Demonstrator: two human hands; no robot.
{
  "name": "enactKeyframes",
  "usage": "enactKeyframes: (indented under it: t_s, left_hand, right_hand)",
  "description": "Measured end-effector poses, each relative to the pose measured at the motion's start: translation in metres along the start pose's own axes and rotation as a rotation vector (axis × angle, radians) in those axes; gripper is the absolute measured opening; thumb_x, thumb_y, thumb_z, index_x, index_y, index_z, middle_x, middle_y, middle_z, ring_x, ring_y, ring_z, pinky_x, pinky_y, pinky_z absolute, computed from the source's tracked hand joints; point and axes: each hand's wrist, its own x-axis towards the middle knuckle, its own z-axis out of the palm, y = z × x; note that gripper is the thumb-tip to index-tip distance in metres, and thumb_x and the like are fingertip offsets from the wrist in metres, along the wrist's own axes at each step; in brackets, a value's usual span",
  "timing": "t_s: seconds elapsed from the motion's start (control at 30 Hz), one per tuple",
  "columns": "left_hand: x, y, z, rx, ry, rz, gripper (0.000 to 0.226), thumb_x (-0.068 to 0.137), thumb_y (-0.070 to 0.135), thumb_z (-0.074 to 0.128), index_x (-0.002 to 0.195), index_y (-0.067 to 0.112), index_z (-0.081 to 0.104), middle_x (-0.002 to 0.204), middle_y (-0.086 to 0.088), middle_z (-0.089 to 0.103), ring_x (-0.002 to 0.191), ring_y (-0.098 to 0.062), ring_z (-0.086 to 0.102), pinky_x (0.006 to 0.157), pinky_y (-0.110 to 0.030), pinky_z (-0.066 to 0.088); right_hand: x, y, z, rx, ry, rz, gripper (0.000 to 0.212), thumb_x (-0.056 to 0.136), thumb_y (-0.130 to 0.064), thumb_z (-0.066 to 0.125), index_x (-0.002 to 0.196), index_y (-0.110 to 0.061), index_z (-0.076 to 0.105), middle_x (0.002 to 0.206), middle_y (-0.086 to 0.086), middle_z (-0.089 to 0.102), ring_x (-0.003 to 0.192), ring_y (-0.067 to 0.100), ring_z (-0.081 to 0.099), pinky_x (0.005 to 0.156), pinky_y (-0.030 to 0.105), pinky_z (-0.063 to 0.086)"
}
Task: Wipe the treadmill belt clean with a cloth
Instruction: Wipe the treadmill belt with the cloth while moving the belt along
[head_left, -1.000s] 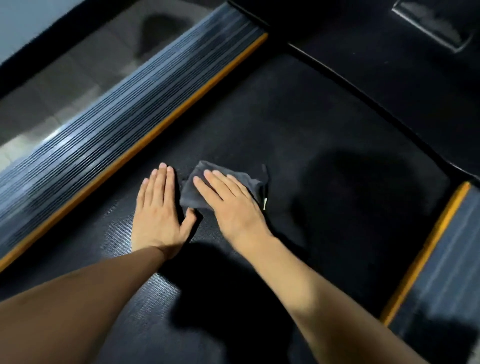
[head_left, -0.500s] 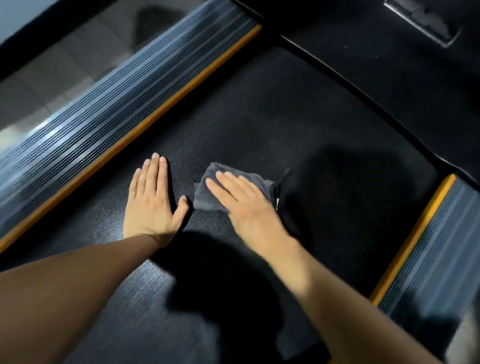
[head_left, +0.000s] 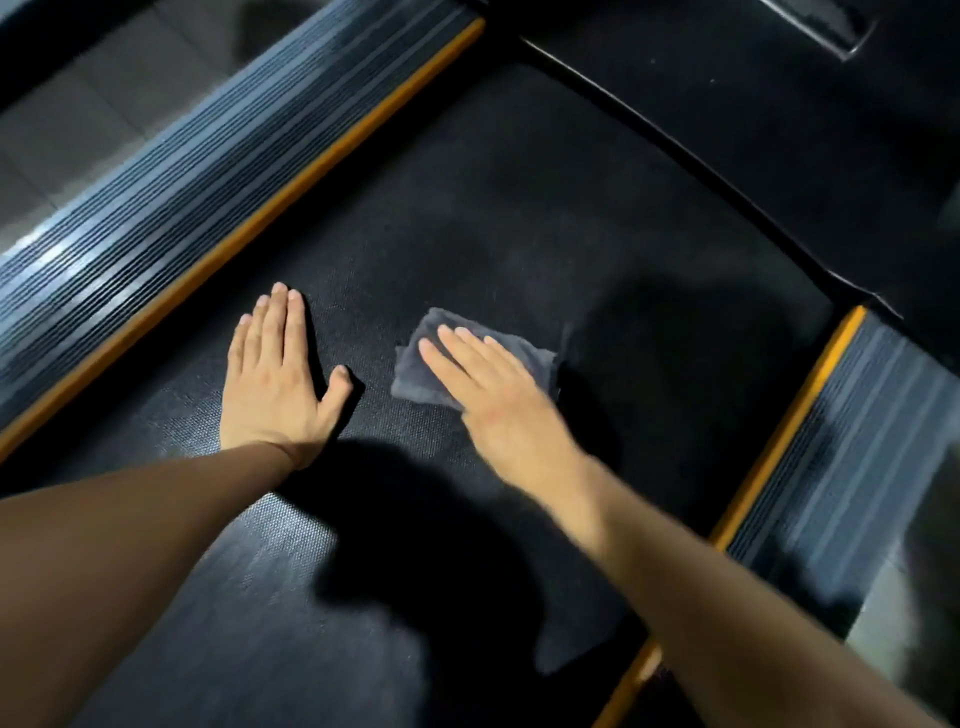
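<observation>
Mid-wipe on the treadmill belt (head_left: 519, 218): right hand (head_left: 498, 400) pressing flat, fingers straight, on grey cloth (head_left: 415, 364); left hand (head_left: 275, 379) spread, empty, beside the cloth, leftward.

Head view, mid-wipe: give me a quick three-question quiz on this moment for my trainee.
1. True or false: the left hand is pressing the cloth.
2. Which of the hands is on the cloth? A) left B) right C) both
3. Fill in: the left hand lies flat on the treadmill ____.

Key:
1. False; it rests on bare belt, apart from the cloth.
2. B; the right hand presses it with straight fingers.
3. belt, between the orange-edged side rails.
</observation>
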Motion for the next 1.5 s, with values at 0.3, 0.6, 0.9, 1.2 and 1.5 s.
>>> enactKeyframes:
  t_s: [0.3,0.6,0.9,1.2,1.5]
  left_hand:
    - [-0.001,0.002,-0.001,-0.003,-0.014,0.000,0.088,0.092,0.055,0.033,0.162,0.006,0.012,0.171,-0.015,0.011,0.158,-0.030,0.008,0.129,-0.044,0.004]
    - [-0.020,0.020,-0.006,0.048,0.042,-0.034,0.076,0.096,0.044,0.033,0.160,0.005,0.021,0.168,-0.022,0.017,0.155,-0.040,0.018,0.127,-0.045,0.006]
    - [-0.144,0.107,0.020,0.017,-0.061,0.043,0.080,0.092,0.043,0.037,0.163,0.013,0.016,0.171,-0.011,0.012,0.159,-0.030,0.010,0.129,-0.050,0.006]
    - [-0.143,0.108,0.020,0.022,-0.062,0.008,0.082,0.089,0.044,0.035,0.163,0.014,0.017,0.171,-0.011,0.013,0.159,-0.030,0.010,0.129,-0.049,0.004]
    - [-0.142,0.110,0.018,0.013,-0.065,-0.002,0.082,0.090,0.043,0.035,0.163,0.015,0.015,0.172,-0.011,0.010,0.159,-0.030,0.007,0.129,-0.048,0.002]
  right_hand:
    - [0.006,0.067,-0.033,-0.015,0.129,0.547,0.072,0.083,-0.007,0.054,0.150,-0.006,0.028,0.153,0.018,0.034,0.140,0.032,0.034,0.116,0.044,0.029]
    - [-0.061,-0.022,-0.011,-0.050,-0.096,-0.017,0.075,0.092,-0.013,0.054,0.156,-0.025,0.017,0.164,0.002,0.016,0.151,0.017,0.016,0.124,0.035,0.012]
    - [-0.055,0.075,-0.020,-0.107,0.094,0.300,0.071,0.090,-0.009,0.048,0.155,-0.020,0.020,0.161,0.009,0.026,0.147,0.025,0.029,0.121,0.039,0.023]
    - [-0.078,0.047,-0.014,0.006,0.182,0.382,0.069,0.090,-0.009,0.051,0.153,-0.013,0.024,0.159,0.013,0.028,0.145,0.030,0.029,0.120,0.045,0.023]
    - [-0.100,0.115,-0.041,-0.061,0.125,0.372,0.061,0.087,0.001,0.038,0.147,-0.010,0.041,0.150,0.021,0.043,0.138,0.037,0.041,0.114,0.047,0.034]
